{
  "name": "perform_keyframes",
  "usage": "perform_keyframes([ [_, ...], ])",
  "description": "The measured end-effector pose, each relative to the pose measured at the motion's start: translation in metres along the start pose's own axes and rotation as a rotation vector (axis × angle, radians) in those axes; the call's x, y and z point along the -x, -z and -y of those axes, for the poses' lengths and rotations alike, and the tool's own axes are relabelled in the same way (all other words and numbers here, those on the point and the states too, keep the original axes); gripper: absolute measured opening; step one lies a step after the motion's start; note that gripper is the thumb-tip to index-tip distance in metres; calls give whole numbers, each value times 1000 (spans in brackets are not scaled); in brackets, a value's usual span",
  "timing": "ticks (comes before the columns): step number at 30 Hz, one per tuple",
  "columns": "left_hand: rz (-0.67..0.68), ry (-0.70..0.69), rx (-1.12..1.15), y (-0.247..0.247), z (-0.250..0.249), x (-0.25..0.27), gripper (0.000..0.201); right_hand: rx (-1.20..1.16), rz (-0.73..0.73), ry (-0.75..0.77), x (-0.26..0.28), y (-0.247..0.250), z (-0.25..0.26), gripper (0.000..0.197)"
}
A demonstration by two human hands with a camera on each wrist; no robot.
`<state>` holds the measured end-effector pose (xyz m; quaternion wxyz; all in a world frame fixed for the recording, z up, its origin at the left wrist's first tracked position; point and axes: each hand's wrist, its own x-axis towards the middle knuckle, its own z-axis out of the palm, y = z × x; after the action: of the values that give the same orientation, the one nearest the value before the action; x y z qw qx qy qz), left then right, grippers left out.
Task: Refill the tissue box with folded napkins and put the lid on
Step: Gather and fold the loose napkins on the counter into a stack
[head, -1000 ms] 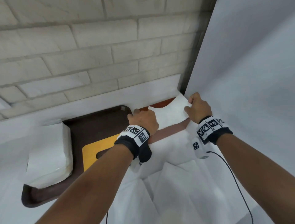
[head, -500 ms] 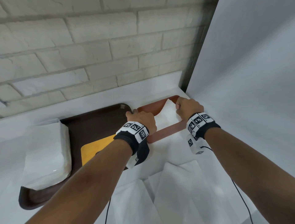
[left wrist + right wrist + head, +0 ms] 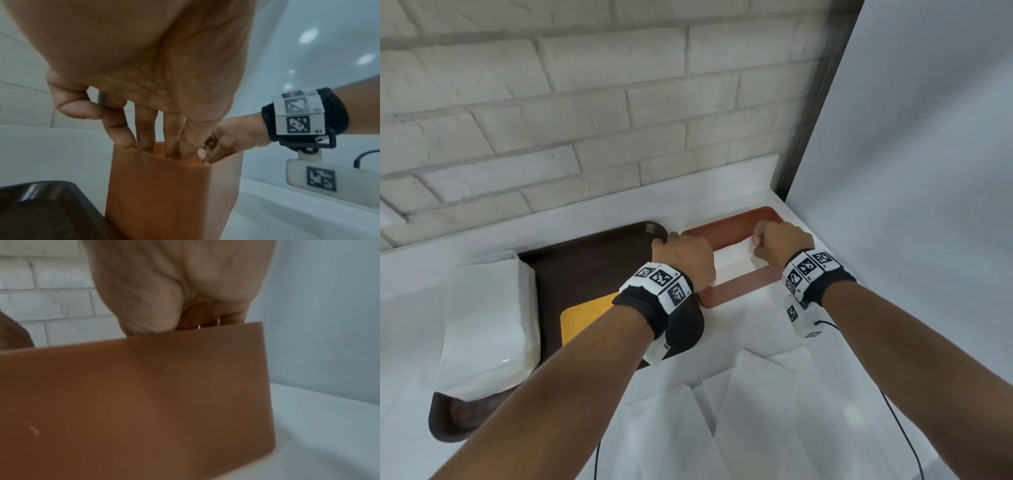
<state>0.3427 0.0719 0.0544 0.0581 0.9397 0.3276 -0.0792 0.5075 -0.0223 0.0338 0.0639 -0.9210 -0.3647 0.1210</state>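
The open brown tissue box stands at the worktop's far right corner, long axis running left-right, white napkins inside. The left hand dips its straight fingers in; the right hand's grip is curled, on what I cannot tell. One dark tray at left carries a napkin pack and yellow lid. White brick wall behind.

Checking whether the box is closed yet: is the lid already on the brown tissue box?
No, the tissue box is open-topped, white napkins showing inside.
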Motion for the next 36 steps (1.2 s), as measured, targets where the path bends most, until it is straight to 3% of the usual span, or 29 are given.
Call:
perform_keyframes([
  [3,-43,-24,0,-4,1,6,22,-66,209,137,-2,3,8,12],
  [6,-78,-45,171,3,7,14,26,-185,425,289,2,1,23,15],
  [9,-149,-33,395,13,16,22,32,-98,549,326,8,-2,38,25],
  [15,-204,19,844,25,37,51,35,-86,598,282,5,1,43,16],
  [19,-216,81,1157,27,51,91,32,-58,612,342,18,4,51,42],
  [21,-221,115,1201,24,58,112,32,28,632,329,23,1,62,43],
  [24,-227,116,1193,15,67,137,33,126,587,193,24,-4,73,44],
  [25,-226,108,1184,12,68,143,34,123,575,170,22,-6,73,37],
  [29,-221,120,1181,3,81,173,31,153,603,198,18,-6,88,13],
  [33,-207,118,1180,0,93,197,35,246,519,214,18,-10,92,34],
  [36,-181,117,1231,-1,101,213,34,226,498,210,20,-10,96,19],
])
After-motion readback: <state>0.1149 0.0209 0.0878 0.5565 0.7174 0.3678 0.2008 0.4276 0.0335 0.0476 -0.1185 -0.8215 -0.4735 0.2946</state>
